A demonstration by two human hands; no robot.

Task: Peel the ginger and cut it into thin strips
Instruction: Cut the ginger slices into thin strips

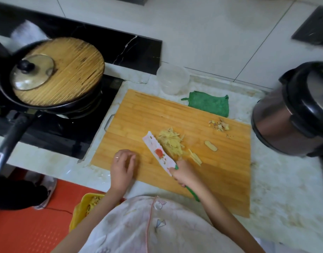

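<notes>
Now the right hand (184, 173) grips the knife (159, 153) beside the ginger strips (170, 143), left hand (123, 166) resting loose and empty on the cutting board (157, 114), one uncut ginger slice (211, 146) lying rightward, nearer the right hand.

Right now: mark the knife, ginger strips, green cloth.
knife (159, 153), head view, middle of the blade.
ginger strips (170, 141), head view, centre of the pile.
green cloth (209, 104), head view, middle of the fabric.

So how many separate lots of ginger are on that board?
4: shredded pile by the knife, small stack of strips to its right, one slice further right, peel scraps near the far edge. The knife may hide more.
</notes>
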